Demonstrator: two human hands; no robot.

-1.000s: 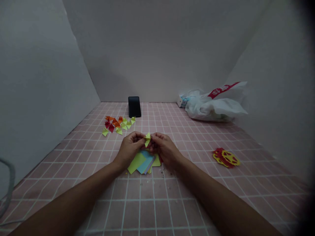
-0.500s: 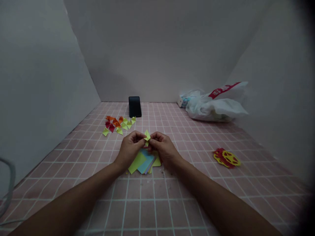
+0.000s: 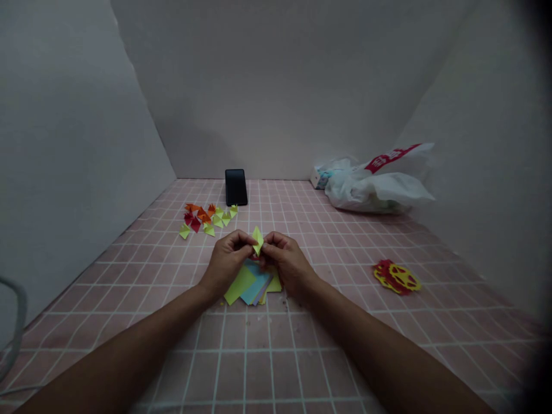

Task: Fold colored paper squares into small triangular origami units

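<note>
Between both hands is a small folded yellow paper (image 3: 257,241), diamond-shaped with a pointed top. My left hand (image 3: 230,255) pinches its left edge between thumb and fingers. On the other side, the thumb and fingers of my right hand (image 3: 284,256) grip the right edge. Below the hands lies a fanned pile of coloured paper sheets (image 3: 255,285), in yellow, blue and purple; its far part is hidden by the hands. Several folded paper pieces (image 3: 203,215) in red, orange and yellow sit farther back on the left.
A black phone (image 3: 236,187) leans up near the back wall. At back right are a white plastic bag (image 3: 375,187) and a small box (image 3: 318,177). Red and yellow cut-out shapes (image 3: 397,278) lie on the pink checked cloth (image 3: 345,351). A grey cable (image 3: 18,322) shows at left.
The folded yellow paper has been turned and raised slightly between my fingers, its point now upright. My right fingers have shifted along its edge; everything else stays in place.
</note>
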